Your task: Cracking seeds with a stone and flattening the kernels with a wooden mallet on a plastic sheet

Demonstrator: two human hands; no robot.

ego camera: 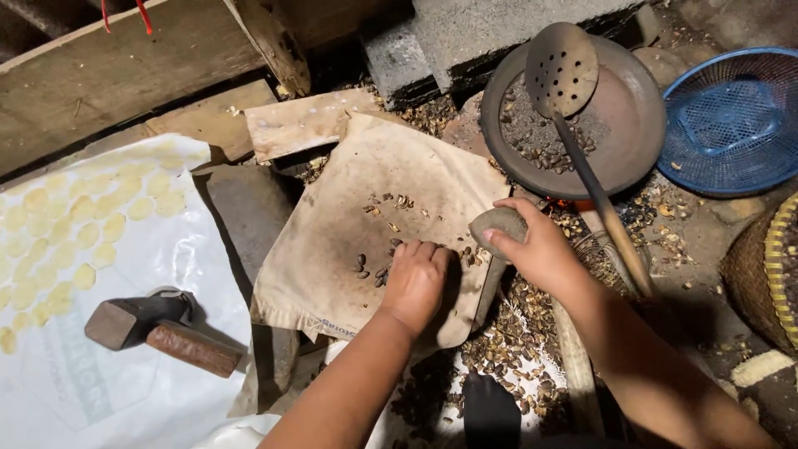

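My left hand (414, 279) rests knuckles-up on a stained beige cloth (349, 241), fingers curled over a few dark seeds (366, 266); whether it grips any is hidden. My right hand (536, 249) holds a rounded grey stone (497, 224) just above the cloth's right edge. More small seeds and shell bits (391, 208) lie scattered on the cloth beyond my left hand. A heap of brown seeds and husks (507, 341) lies below, between my forearms.
A round metal pan (632, 125) with dark seeds holds a perforated ladle (564, 71). A blue plastic basket (736, 116) sits at right, a woven basket (765, 274) below it. A hammer (158, 328) lies on a white sheet with flattened pale discs (75, 233). Concrete block (474, 33) behind.
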